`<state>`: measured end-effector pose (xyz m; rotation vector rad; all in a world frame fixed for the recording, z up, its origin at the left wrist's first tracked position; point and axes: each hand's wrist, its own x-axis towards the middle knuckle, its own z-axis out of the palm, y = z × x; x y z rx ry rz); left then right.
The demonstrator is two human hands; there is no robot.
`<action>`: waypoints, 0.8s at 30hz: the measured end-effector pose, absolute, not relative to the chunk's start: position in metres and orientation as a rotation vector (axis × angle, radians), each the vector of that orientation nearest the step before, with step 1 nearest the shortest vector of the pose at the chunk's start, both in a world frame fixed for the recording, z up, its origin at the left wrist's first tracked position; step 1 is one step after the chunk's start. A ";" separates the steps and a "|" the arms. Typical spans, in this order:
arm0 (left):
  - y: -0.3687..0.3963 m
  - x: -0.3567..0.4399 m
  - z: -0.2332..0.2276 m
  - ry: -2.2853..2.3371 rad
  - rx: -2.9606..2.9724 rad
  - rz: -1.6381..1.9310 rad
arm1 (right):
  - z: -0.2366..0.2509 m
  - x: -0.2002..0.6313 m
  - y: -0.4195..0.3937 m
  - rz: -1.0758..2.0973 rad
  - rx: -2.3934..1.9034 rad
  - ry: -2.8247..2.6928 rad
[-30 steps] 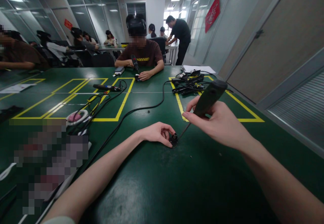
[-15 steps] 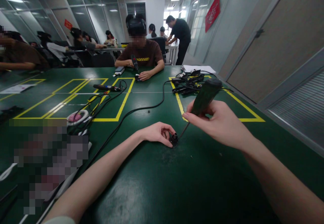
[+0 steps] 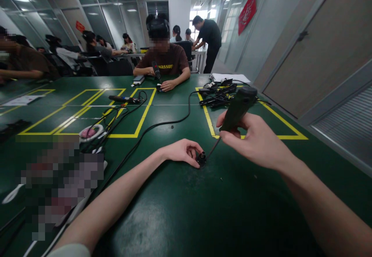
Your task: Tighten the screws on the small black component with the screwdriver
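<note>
My left hand [image 3: 184,151] rests on the green table, its thumb and fingers closed around a small black cylindrical part [image 3: 201,158] with a round raised top. In my right hand [image 3: 250,137] is a screwdriver [image 3: 238,107] with a thick dark handle, held tilted above the table. Its thin shaft slants down and left toward the black part. The tip reaches the part's right side, but whether it touches or sits in a screw cannot be made out.
Black cables and parts lie in a pile [image 3: 219,92] inside yellow tape at the right. A long black cable [image 3: 157,124] crosses the table. Farther left are a white tape roll [image 3: 91,133] and a dark-handled tool [image 3: 124,99]. Opposite sits a person [image 3: 162,61] with a power screwdriver.
The fingers of my right hand have shifted on the screwdriver handle, the thumb moving slightly right. My left hand keeps its hold on the black part. The whole view has shifted a little.
</note>
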<state>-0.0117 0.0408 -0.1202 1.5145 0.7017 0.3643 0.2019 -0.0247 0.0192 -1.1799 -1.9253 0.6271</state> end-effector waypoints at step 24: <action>0.041 -0.012 -0.121 0.719 1.530 0.363 | 0.017 0.202 -0.024 0.662 -1.199 -1.952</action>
